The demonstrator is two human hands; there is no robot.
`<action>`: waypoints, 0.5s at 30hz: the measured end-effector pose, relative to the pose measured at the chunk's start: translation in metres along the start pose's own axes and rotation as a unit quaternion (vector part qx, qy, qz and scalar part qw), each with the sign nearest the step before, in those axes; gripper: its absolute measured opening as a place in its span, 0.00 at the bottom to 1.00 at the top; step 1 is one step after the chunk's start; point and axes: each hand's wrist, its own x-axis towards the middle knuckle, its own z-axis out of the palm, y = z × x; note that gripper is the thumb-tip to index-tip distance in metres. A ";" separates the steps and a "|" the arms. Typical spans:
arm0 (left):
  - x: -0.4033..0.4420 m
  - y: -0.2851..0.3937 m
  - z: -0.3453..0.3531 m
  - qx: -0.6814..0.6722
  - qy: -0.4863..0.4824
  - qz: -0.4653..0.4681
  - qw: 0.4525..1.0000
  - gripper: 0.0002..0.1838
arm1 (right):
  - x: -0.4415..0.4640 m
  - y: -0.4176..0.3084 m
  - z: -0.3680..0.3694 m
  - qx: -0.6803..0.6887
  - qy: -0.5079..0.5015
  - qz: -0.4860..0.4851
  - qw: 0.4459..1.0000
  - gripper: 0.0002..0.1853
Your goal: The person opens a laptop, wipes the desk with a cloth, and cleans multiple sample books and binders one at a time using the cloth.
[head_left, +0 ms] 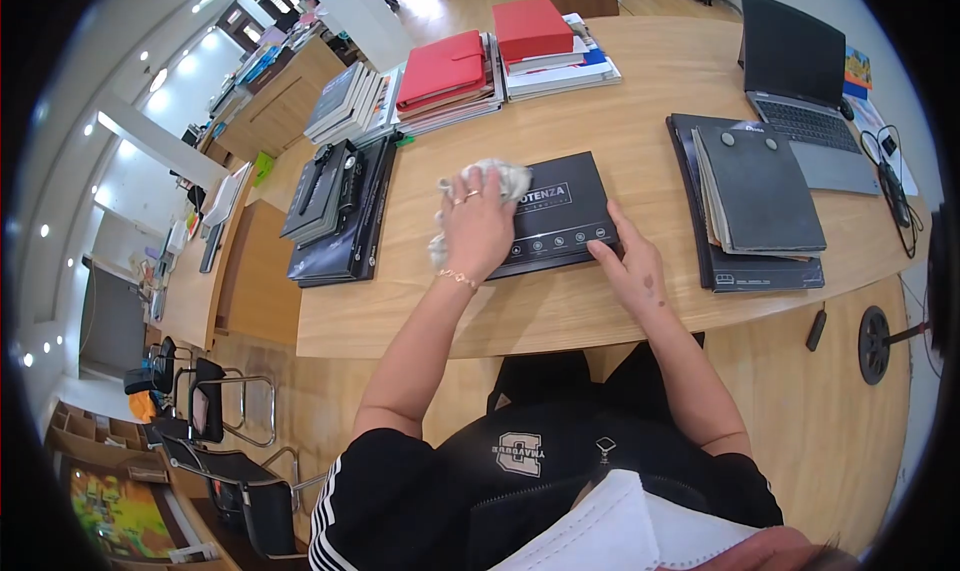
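Observation:
A flat black box (567, 193) with white lettering ending in "OTENZA" and a row of small icons lies on the wooden desk in front of me. My left hand (478, 219) presses a crumpled whitish cloth (512, 176) against the box's left side, covering part of the lettering. The cloth spreads out beyond my fingers. At the right front corner, my right hand (630, 261) grips the box, thumb on top and fingers along the right edge.
To the left, notebooks and dark boxes (335, 246) form a stack. Red binders (440, 69) and a red box (532, 29) sit on papers at the back. On the right are a grey folder (765, 191) over a dark box, a laptop (800, 71) and black cables (893, 186).

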 end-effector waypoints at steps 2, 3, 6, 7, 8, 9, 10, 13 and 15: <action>0.013 0.022 0.001 -0.008 -0.022 0.015 1.000 0.29 | 0.003 0.013 0.007 0.025 0.020 -0.035 0.999 0.33; 0.017 0.034 0.006 -0.024 -0.019 0.025 0.999 0.29 | 0.004 0.020 0.010 0.038 0.030 -0.053 0.997 0.33; 0.026 0.073 0.011 -0.072 -0.011 0.065 0.995 0.29 | 0.006 0.027 0.011 0.058 0.020 -0.043 0.997 0.31; 0.028 0.085 0.020 -0.085 0.011 0.085 0.993 0.27 | 0.006 0.027 0.010 0.040 0.022 -0.055 0.997 0.31; 0.028 0.093 0.027 -0.096 0.032 0.106 0.989 0.26 | 0.005 0.026 0.009 0.022 0.026 -0.066 0.997 0.30; 0.028 0.096 0.025 -0.142 0.034 0.119 0.982 0.25 | 0.005 0.024 0.008 0.005 0.032 -0.077 0.996 0.30; 0.027 0.098 0.023 -0.187 0.035 0.133 0.973 0.24 | 0.005 0.024 0.009 -0.003 0.049 -0.096 0.994 0.29; 0.019 0.097 0.004 -0.296 -0.014 0.139 0.945 0.21 | -0.001 0.023 0.011 -0.025 0.086 -0.110 0.990 0.26; 0.010 0.089 0.000 -0.331 -0.026 0.158 0.930 0.21 | -0.004 0.016 0.010 -0.035 0.088 -0.070 0.993 0.25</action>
